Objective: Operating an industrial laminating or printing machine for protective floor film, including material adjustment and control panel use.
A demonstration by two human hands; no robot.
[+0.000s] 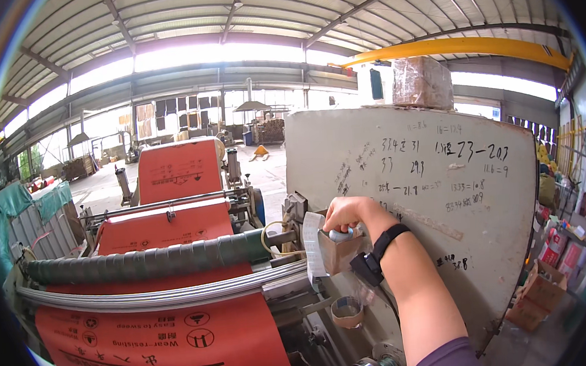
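My right hand (348, 214) reaches over a small open cardboard box (341, 255) fixed by the side of the machine. Its fingers are bent and closed around a small, rounded light blue object (340, 235) at the box's mouth; the hand hides most of this object, so its kind is unclear. A white paper strip (315, 249) hangs down at the box's left side, close to my fingertips. A black strap with a small device (367, 268) circles my right wrist. My left hand is out of view.
Red printed sheet (169, 345) runs over the machine's green-wrapped roller (157, 258) and metal bars on the left. A large pale panel (413, 169) with handwriting stands at right. Below the box is a tape roll (347, 312). Cardboard boxes (540, 292) lie far right.
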